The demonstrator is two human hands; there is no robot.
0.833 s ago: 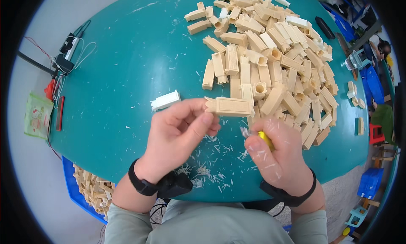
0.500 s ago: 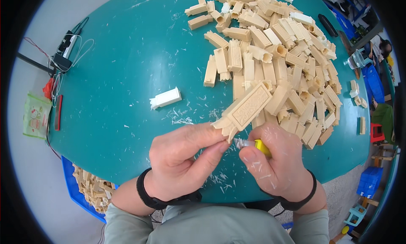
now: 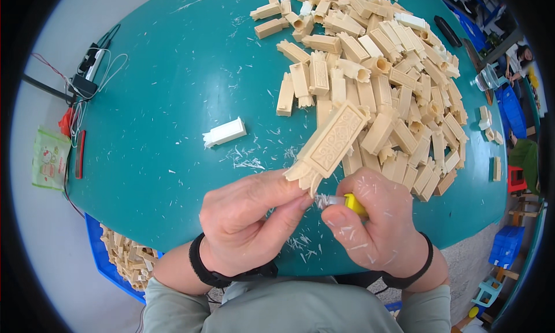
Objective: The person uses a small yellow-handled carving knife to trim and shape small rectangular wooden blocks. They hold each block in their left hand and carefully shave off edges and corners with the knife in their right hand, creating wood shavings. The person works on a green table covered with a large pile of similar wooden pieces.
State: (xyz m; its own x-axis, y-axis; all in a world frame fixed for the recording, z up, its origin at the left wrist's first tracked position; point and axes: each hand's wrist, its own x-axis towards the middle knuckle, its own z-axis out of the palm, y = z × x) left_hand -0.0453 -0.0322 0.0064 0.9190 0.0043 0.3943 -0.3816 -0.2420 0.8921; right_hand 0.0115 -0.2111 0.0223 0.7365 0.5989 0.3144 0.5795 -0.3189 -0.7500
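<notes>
While the left hand pinches the beige carved block by its jagged end, slanting up before the heap, the right hand grips a yellow tool, tip just beside that end. Light strokes, aimed away from the left hand, likely serve best.

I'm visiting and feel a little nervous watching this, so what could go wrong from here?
1. The tip of the yellow-handled tool in the right hand looks close to the left hand; a slip might nick it.
2. The left hand pinches the beige relief-patterned block by its jagged end only, so it could twist or drop from that grip.
3. Pale shavings also cling to the right hand, perhaps making its grip less sure.
</notes>
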